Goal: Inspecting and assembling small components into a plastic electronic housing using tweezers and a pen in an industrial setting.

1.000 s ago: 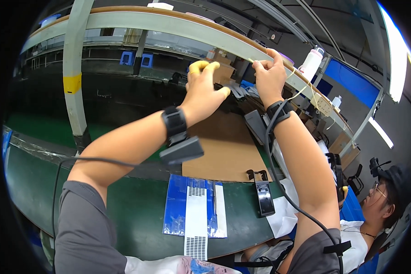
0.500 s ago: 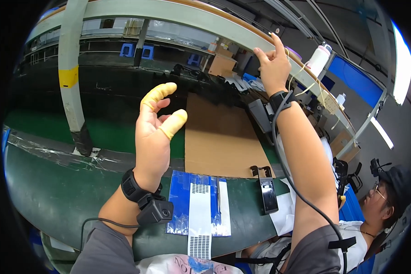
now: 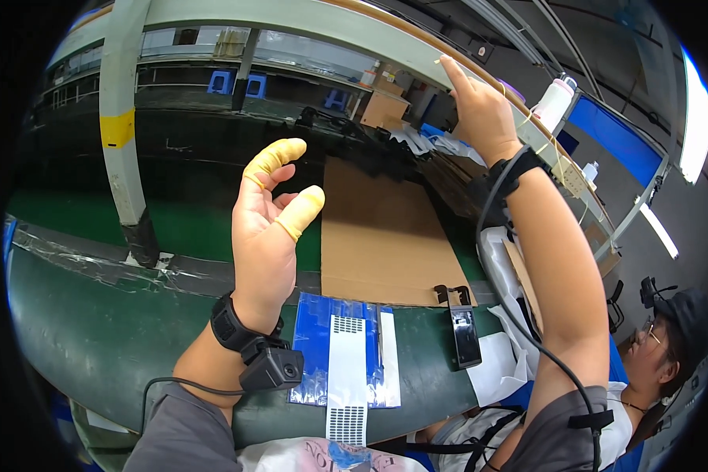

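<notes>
My left hand (image 3: 266, 208) hangs raised over the bench, yellow finger cots on its thumb and index finger. Those two fingers curve apart with nothing between them. Higher up and to the right, my right hand (image 3: 484, 116) reaches to the pale overhead beam (image 3: 377, 38). Its index finger is stretched out, with a tiny pale bit at its tip; the other fingers are partly hidden. Below my hands, a white strip with rows of dark marks (image 3: 346, 370) lies over a taped blue sheet (image 3: 311, 346). A black phone-like device with a clamp (image 3: 464, 337) lies to its right.
A brown cardboard sheet (image 3: 385, 236) lies beyond the green bench (image 3: 118, 330). A grey post with a yellow band (image 3: 118, 130) stands at left. A white bottle (image 3: 554, 102) stands on the beam's shelf. Another person (image 3: 661, 346) is at the right; white wrapping (image 3: 499, 370) lies nearby.
My right hand's fingertip has shifted left along the beam, while its wrist and forearm moved right. A grey box beside that forearm no longer shows. The left hand is nearly still.
</notes>
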Tool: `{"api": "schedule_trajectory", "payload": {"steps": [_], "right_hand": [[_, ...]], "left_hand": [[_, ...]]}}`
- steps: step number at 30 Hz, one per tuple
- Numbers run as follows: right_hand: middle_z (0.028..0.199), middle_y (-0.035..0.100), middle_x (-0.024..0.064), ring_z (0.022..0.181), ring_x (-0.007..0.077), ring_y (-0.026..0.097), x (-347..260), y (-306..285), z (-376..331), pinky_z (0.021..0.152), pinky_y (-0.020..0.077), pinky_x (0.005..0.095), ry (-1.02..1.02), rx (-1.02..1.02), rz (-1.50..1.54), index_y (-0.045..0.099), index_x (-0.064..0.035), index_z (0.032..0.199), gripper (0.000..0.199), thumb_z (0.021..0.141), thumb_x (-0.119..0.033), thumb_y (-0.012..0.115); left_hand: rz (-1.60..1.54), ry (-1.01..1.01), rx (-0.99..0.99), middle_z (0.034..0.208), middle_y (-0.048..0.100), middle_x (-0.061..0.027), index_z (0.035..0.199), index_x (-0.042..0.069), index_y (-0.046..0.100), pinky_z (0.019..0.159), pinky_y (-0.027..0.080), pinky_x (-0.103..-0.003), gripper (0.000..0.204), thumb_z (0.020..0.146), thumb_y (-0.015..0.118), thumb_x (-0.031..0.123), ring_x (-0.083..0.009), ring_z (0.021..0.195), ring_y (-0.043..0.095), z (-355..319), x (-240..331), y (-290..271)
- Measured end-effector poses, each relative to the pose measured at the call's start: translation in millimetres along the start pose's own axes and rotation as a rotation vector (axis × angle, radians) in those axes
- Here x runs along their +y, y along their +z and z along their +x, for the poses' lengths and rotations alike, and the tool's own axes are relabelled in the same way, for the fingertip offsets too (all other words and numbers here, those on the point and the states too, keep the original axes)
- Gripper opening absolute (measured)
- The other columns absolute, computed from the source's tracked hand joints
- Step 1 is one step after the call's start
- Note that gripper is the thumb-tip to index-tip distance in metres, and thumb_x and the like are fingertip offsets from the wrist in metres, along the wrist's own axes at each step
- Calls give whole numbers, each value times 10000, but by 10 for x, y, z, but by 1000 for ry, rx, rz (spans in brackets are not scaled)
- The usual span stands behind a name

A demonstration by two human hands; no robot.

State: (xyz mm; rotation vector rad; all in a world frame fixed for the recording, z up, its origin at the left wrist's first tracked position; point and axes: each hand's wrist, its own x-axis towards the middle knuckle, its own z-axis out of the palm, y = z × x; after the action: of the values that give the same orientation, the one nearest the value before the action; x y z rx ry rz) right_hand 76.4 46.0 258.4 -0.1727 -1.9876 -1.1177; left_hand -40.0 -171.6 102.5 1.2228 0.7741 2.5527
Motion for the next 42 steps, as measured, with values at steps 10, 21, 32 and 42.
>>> {"api": "schedule_trajectory", "payload": {"steps": [10, 21, 32, 42], "right_hand": [[971, 536, 118, 740, 232, 568, 146, -439, 184, 638, 463, 308, -40, 249, 18, 371, -99, 1202, 630, 670, -218, 687], [708, 574, 33, 593, 51, 499, -932, -1417, -1835, 545, 408, 183, 1261, -105, 923, 403, -51, 1174, 547, 676, -28, 628], [917, 551, 214, 864, 342, 503, -1498, -1448, -3519, 788, 325, 425, 1481, -862, 200, 182, -65, 1297, 974, 518, -228, 744], [987, 523, 220, 968, 323, 479, -1985, -1671, -1884, 877, 263, 382, 1259, -330, 705, 156, 18, 1276, 954, 591, -328, 722]], "left_hand": [[25, 22, -51, 1154, 429, -60, 1143, 13, 420, 923, 272, -261, 427, 734, 541, -2, -150, 1045, 379, -39, 71, 15], [-89, -7, -101, 1157, 456, -78, 1146, -3, 422, 845, 362, -216, 389, 766, 507, 7, -129, 1019, 437, -120, -69, 61], [210, -408, -779, 1045, 482, -33, 1118, 37, 450, 781, 397, -240, 398, 740, 575, 54, -105, 891, 474, -622, -525, 294], [-390, -1088, -495, 1010, 486, -73, 1138, 24, 394, 764, 452, -291, 449, 801, 550, 276, -178, 914, 522, -1084, -728, 584]]}}
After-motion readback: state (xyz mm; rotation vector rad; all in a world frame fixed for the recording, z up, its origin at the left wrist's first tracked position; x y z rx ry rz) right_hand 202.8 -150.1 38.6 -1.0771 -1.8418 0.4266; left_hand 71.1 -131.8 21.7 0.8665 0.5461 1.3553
